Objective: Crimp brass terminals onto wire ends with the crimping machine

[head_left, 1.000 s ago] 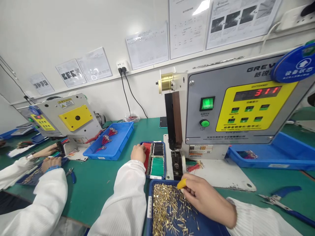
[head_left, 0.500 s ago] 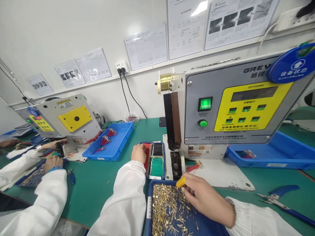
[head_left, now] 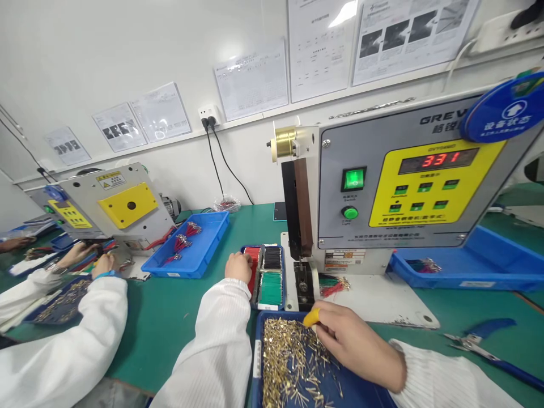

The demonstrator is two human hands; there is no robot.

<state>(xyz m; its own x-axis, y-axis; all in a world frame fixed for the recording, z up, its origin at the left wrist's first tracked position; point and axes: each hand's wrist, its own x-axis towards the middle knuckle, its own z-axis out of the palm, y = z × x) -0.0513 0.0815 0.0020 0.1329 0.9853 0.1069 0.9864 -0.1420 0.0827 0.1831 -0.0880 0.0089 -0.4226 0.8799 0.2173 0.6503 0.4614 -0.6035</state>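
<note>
My left hand point(head_left: 238, 267) is at the left side of a small blue sectioned tray point(head_left: 268, 307), fingers curled together over the red wires point(head_left: 254, 258). Its fingertips are hidden, so I cannot see what they grip. Black wires point(head_left: 272, 258) and green wires point(head_left: 270, 289) fill the tray's other sections. A yellow finger cot covers a finger of my right hand point(head_left: 344, 331), which is pinched closed above the back edge of a blue tray point(head_left: 258, 368). What it pinches is too small or hidden to tell. Loose gold-coloured metal pins point(head_left: 284, 357) lie in that tray. The crimping machine's black die block point(head_left: 304, 283) is just beyond.
Blue-handled cutters point(head_left: 488, 345) lie at right. A bundle of green and red wires point(head_left: 335, 285) rests on the machine base. Blue bins point(head_left: 187, 269) stand left and right point(head_left: 471, 277). At far left, co-workers' hands point(head_left: 106, 263) work at another machine point(head_left: 123, 198).
My two hands have stayed nearly still. The machine's display, dark before, now reads 331 in red. The neighbouring co-worker's hand has moved from above a tray towards their machine.
</note>
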